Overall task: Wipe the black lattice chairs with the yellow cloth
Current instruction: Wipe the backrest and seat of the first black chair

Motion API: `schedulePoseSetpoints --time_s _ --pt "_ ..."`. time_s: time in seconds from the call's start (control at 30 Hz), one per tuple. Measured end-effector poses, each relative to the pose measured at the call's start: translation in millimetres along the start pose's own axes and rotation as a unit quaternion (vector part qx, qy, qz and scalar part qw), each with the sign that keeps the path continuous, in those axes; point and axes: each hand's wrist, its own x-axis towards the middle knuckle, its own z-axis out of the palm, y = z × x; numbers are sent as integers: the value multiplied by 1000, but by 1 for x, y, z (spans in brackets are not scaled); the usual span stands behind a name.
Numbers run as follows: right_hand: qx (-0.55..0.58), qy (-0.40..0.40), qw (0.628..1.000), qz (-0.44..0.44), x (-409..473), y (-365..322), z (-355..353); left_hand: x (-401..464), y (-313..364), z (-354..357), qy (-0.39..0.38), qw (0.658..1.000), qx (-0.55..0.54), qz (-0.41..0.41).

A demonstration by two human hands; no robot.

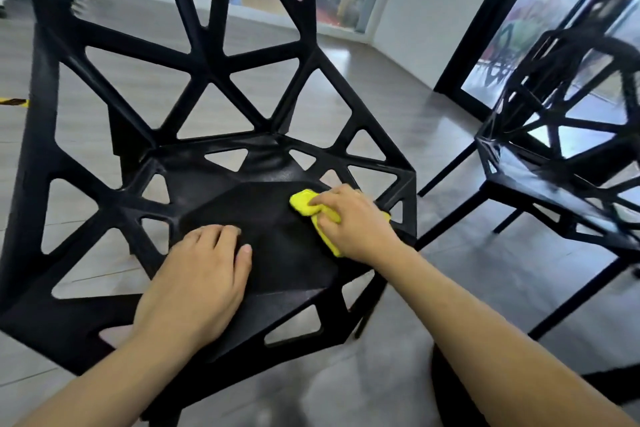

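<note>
Head view of 2 black lattice chairs. The near chair [207,87] fills the centre; its solid seat panel is the landmark. The right hand [353,218] lies on the cloth [304,204], a folded yellow pad, fingers curled over it and pressing it to the right rear part of the seat. The left hand [197,281] rests flat on the front left of the seat, fingers loosely extended, holding nothing. The hands are apart. The second chair [568,156] stands right of the seat, on the grey floor [433,135].
</note>
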Motion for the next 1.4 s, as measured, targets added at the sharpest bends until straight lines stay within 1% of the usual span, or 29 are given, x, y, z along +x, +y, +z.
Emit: schedulePoseSetpoints --time_s 0.03,0.1,0.13,0.2,0.27,0.33,0.4,0.43,0.5,0.53,0.6,0.63,0.67,0.73,0.77,0.9,1.0,1.07,1.23,1.33,1.4 --pt "-41 19 998 44 9 24 -4 0 0 1 -14 1000 18 4" --pt "-104 56 990 79 22 48 -4 0 0 2 -34 999 24 -4" --pt "-111 70 988 84 26 48 -1 1 1 1 -41 999 21 -10" --pt "-83 70 990 93 20 29 4 4 4 -1 -56 998 27 -18" --pt "-15 44 997 53 2 -3 8 8 5 0 -38 998 24 -33" --pt "48 17 998 -21 -25 -43 11 17 7 0 -10 997 -17 -73" --pt "89 20 991 -100 -52 -76 11 27 10 3 15 993 -72 -92" --pt "103 25 986 -127 -61 -81 10 30 15 4 19 992 -94 -78" --pt "110 46 983 -140 -64 -63 5 32 27 9 8 992 -120 -25" --pt "110 62 985 -114 -61 -43 2 31 32 13 -3 992 -125 6" --pt "99 96 990 -21 -52 9 -8 29 39 20 -27 992 -111 47" --pt "71 111 991 8 -47 34 -13 28 40 24 -32 993 -93 58" --pt "28 122 992 20 -41 56 -17 26 40 27 -33 995 -76 64" --pt "-64 147 987 -3 -23 92 -22 24 38 31 -31 995 -62 67" --pt "-92 163 982 -9 -13 104 -24 25 37 31 -33 995 -66 67" --pt "-127 202 971 10 20 120 -26 28 42 35 -30 994 -75 71" --pt "-84 230 967 76 22 112 -17 31 50 39 -28 995 -69 64" --pt "-51 235 966 94 12 97 -9 32 51 39 -24 996 -75 53" --pt "92 209 972 55 -38 48 1 30 51 35 -29 994 -102 31" --pt "122 206 970 35 -70 19 5 31 49 30 -30 981 -189 -21" --pt "123 215 969 13 -89 -1 9 34 45 22 -27 960 -271 -66"
